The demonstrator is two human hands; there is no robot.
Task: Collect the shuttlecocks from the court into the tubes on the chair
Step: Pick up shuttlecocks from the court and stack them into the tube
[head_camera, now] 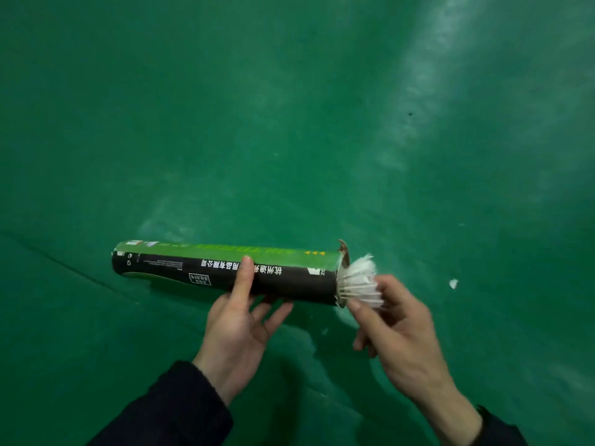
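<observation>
Left fingers (257, 313) cradle tube (225, 272); right hand (396, 326) pinches shuttlecock (360, 281) half-seated at mouth. Next: push fully in.

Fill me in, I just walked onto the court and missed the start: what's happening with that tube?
A person holds a green and black cardboard shuttlecock tube sideways over the green court floor, gripped in the left hand. The right hand pinches a white feather shuttlecock at the tube's torn open end, its feathers sticking out. A small white feather scrap lies on the floor nearby.
</observation>
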